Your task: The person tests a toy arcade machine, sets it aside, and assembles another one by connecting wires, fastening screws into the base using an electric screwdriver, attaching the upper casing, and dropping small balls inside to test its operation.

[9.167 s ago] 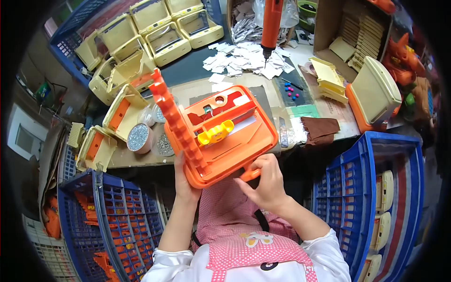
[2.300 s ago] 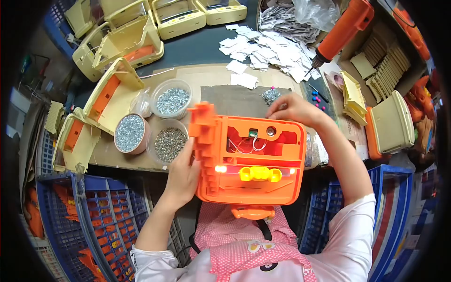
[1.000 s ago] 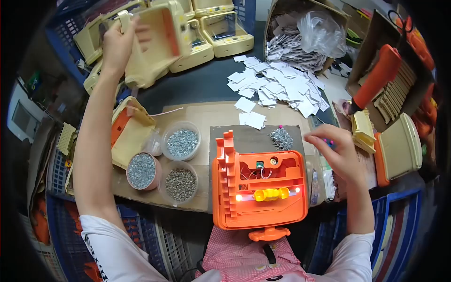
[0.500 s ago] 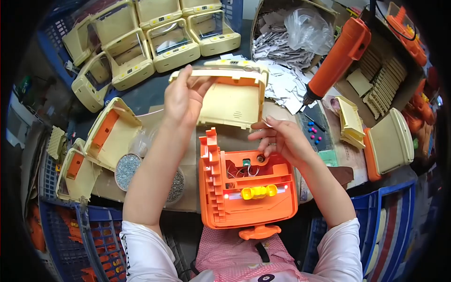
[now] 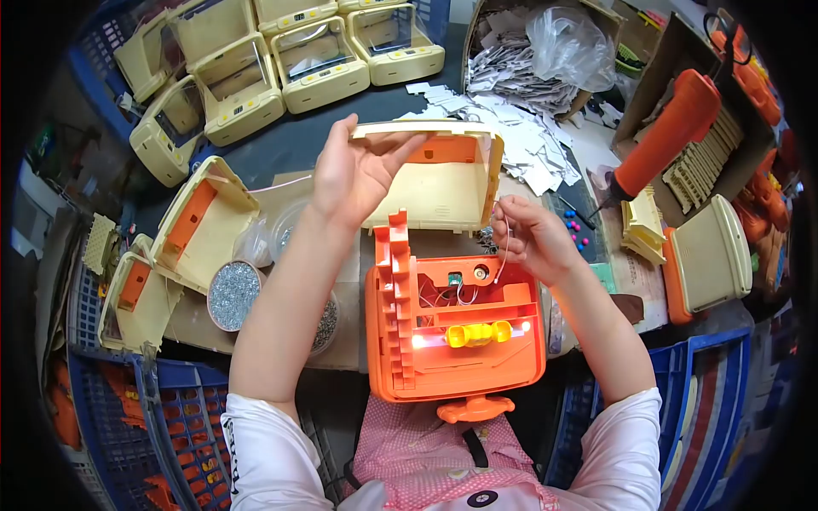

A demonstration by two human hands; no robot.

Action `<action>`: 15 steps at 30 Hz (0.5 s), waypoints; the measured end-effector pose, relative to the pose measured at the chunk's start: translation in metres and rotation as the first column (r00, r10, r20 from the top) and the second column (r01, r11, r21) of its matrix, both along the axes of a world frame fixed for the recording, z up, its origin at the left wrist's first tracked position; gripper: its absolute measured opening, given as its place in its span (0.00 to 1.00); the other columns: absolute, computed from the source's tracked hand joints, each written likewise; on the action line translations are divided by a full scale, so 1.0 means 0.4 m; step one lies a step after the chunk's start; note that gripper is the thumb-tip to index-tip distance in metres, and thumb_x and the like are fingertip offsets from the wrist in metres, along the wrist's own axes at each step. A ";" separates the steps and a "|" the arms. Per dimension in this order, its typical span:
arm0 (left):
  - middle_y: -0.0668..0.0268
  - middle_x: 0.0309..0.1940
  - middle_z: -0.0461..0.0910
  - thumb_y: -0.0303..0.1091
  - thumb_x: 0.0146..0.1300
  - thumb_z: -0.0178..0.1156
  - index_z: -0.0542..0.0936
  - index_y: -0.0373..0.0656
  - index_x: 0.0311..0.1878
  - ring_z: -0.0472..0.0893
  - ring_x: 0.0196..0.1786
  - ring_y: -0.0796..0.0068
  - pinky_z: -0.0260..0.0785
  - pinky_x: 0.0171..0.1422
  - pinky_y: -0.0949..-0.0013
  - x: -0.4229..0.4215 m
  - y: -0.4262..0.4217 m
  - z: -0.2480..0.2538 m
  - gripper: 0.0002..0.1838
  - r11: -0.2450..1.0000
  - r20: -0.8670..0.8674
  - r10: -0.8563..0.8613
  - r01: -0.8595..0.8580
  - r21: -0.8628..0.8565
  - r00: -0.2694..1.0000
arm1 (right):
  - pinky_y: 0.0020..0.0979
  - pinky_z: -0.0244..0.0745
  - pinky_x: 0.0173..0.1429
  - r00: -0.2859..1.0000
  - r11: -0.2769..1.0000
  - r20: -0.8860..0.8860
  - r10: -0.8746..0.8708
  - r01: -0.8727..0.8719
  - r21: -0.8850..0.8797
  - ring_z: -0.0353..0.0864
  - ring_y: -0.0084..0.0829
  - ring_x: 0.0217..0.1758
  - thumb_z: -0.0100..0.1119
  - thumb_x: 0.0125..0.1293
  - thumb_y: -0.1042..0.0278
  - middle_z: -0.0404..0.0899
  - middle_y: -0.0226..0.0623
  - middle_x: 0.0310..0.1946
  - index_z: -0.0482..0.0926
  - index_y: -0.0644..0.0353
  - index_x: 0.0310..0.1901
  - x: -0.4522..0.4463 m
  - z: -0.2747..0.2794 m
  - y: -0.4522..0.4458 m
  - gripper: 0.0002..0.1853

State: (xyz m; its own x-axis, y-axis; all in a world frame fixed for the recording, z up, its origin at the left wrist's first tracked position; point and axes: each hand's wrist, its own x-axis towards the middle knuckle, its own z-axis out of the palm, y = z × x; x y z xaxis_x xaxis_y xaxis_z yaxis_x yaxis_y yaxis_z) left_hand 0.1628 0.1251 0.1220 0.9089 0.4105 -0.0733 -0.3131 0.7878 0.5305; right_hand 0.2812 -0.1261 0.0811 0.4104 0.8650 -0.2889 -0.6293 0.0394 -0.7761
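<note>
Holding the cream case by its top left edge, the left hand has its thumb up and its fingers bent at the rim. The case is just behind the orange box, with its open side facing the person. I can't tell if it touches the table. The right hand pinches a thin white wire near the case's right side. The wire hangs down toward the box. In the box, a yellow bit sits between two bright lights. A cup of screws is left of the left arm. White cards lie behind the case.
</note>
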 end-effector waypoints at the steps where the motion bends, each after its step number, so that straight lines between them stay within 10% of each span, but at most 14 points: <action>1: 0.34 0.53 0.78 0.38 0.76 0.43 0.70 0.18 0.52 0.79 0.62 0.38 0.73 0.73 0.48 0.003 0.005 -0.001 0.24 1.000 -0.002 0.001 -0.001 -0.001 1.000 | 0.19 0.56 0.21 1.000 1.000 -0.002 0.001 -0.001 -0.001 0.60 0.16 0.21 0.49 0.79 0.61 0.74 0.27 0.28 0.72 0.56 0.40 -0.001 0.000 -0.005 0.10; 11: 0.37 0.57 0.77 0.41 0.77 0.41 0.69 0.22 0.56 0.77 0.66 0.42 0.67 0.74 0.36 -0.008 -0.023 0.004 0.25 0.989 0.042 0.063 -0.068 0.128 0.997 | 0.22 0.67 0.24 0.949 0.980 0.294 0.118 -0.064 -0.188 0.71 0.17 0.21 0.58 0.76 0.64 0.77 0.28 0.25 0.74 0.59 0.36 -0.182 0.158 -0.071 0.10; 13: 0.40 0.58 0.78 0.42 0.77 0.42 0.71 0.25 0.57 0.78 0.65 0.46 0.69 0.73 0.43 -0.024 -0.044 0.001 0.25 0.990 0.028 0.023 -0.026 0.137 0.999 | 0.25 0.70 0.31 0.601 0.965 0.780 0.172 0.056 -0.256 0.77 0.19 0.28 0.63 0.72 0.71 0.79 0.29 0.27 0.78 0.62 0.34 -0.184 0.110 -0.076 0.08; 15: 0.43 0.59 0.79 0.43 0.78 0.42 0.72 0.27 0.59 0.80 0.62 0.50 0.70 0.72 0.49 -0.051 -0.078 0.013 0.24 0.991 -0.046 -0.076 0.080 0.106 0.996 | 0.27 0.72 0.34 -0.158 0.980 0.987 0.005 0.199 0.027 0.79 0.19 0.31 0.65 0.70 0.73 0.80 0.29 0.28 0.80 0.64 0.35 -0.182 0.069 -0.073 0.07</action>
